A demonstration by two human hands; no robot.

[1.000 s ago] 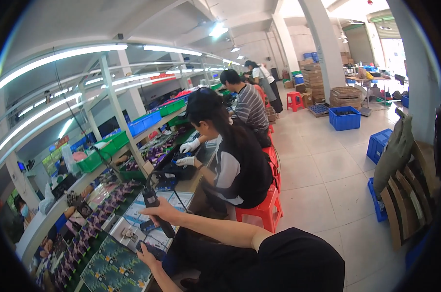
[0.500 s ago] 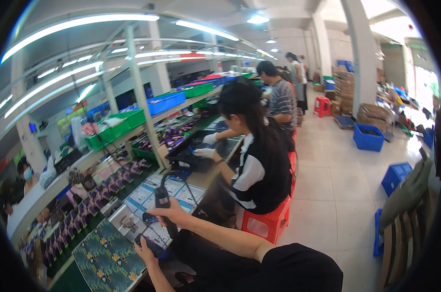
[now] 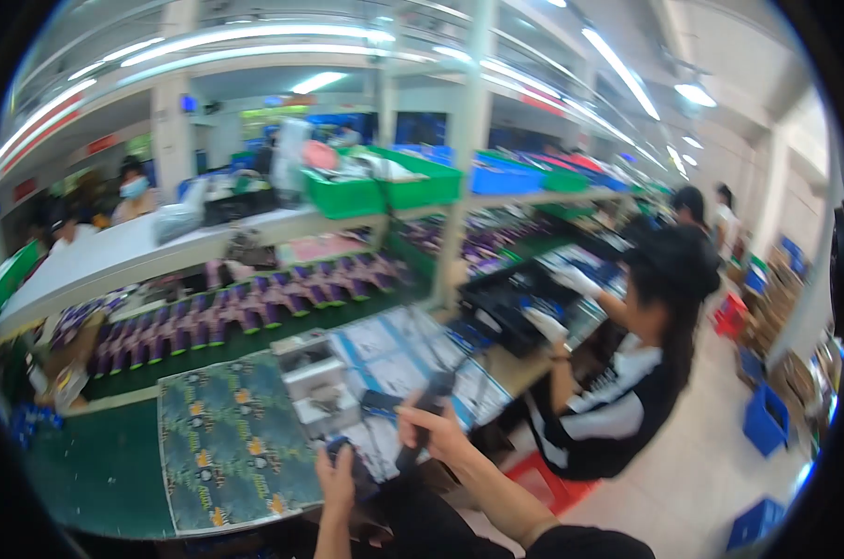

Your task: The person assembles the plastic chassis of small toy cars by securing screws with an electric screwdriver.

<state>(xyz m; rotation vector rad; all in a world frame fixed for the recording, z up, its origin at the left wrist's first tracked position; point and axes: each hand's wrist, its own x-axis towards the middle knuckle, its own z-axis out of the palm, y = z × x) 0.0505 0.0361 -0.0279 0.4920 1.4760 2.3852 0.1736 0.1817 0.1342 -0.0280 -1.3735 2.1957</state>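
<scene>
My right hand (image 3: 440, 433) is wrapped round a black, stick-shaped electric screwdriver (image 3: 438, 387), tilted over the front of the bench. Close to its left, my left hand (image 3: 336, 480) grips a small dark piece (image 3: 361, 473) whose kind is too blurred to make out. A pale metal box with a fixture (image 3: 321, 391) sits just beyond my hands. Beside it lie printed blue-and-white sheets (image 3: 408, 349), partly hidden by the screwdriver and a dark cable. To the left is a green patterned mat (image 3: 231, 447).
Purple-and-green parts (image 3: 226, 317) line the far side of the bench. Above them a shelf carries a green bin (image 3: 384, 186) and a blue bin (image 3: 515, 175). At right a co-worker (image 3: 617, 373) in white gloves works over a black tray (image 3: 501, 317).
My view has swung left, so the bench and shelf fill more of it and the co-worker sits farther right. Both hands keep their holds.
</scene>
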